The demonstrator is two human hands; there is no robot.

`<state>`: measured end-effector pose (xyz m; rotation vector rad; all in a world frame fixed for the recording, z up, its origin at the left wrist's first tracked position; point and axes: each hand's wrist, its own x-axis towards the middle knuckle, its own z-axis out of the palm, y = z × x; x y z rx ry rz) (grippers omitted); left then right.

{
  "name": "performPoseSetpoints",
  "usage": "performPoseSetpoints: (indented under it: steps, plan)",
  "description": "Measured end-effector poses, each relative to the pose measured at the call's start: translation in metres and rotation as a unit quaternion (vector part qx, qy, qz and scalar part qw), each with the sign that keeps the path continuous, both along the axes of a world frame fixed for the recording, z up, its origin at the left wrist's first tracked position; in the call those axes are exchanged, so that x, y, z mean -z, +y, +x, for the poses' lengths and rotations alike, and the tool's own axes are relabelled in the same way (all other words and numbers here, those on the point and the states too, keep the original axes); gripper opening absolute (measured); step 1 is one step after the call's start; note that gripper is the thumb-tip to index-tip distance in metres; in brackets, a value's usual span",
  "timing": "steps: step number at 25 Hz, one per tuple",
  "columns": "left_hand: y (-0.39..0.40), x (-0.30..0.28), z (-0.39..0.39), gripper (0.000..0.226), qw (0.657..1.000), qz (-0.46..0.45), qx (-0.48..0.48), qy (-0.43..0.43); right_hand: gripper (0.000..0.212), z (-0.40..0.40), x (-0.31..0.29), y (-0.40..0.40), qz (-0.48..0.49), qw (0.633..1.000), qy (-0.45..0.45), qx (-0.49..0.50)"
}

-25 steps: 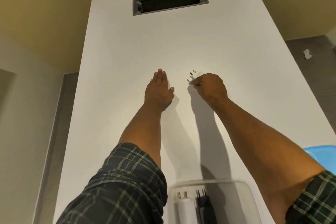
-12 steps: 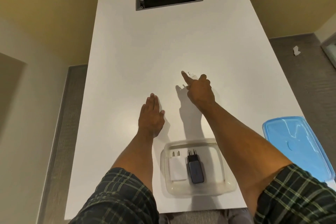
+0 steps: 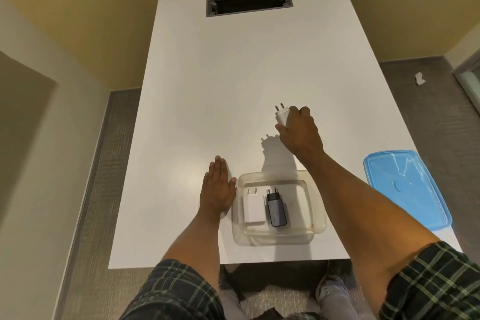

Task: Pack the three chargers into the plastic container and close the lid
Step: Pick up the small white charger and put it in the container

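Container (image 3: 319, 226) sits near table (image 3: 233, 86) edge, two chargers (image 3: 265, 206) side by side inside. Left hand (image 3: 217, 191) flat just left of it, lid (image 3: 405, 189) right. Right hand (image 3: 300, 132) holds third charger (image 3: 281, 115) beyond container.

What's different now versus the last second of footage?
The right hand has closed on the third white charger and lifted it off the table, drawing back toward the container. The left hand slid back to rest flat beside the container. The white charger and dark charger inside are unchanged; the blue lid remains off.
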<state>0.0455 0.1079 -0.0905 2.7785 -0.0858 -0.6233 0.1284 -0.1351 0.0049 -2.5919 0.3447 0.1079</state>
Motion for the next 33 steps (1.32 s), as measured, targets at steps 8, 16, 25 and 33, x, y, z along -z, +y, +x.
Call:
performPoseSetpoints:
  steps: [8, 16, 25, 33]
  plan:
    - [0.010, -0.008, -0.033, 0.071, 0.993, 0.035, 0.062, 0.095, 0.054, -0.064, -0.013, -0.017, 0.031, 0.999, -0.015, 0.006]
    - [0.011, -0.011, -0.057, 0.074, 0.988, 0.047, 0.080, 0.127, 0.053, -0.104, 0.002, -0.025, -0.025, 0.990, 0.063, -0.124]
    - [0.010, -0.009, -0.059, 0.074, 0.987, 0.052, 0.082, 0.126, 0.053, -0.126, 0.018, -0.024, -0.078, 0.976, 0.107, -0.172]
    - [0.010, -0.008, -0.056, 0.075, 0.985, 0.055, 0.081, 0.143, 0.045, -0.122, 0.022, -0.005, -0.139, 0.966, 0.137, -0.171]
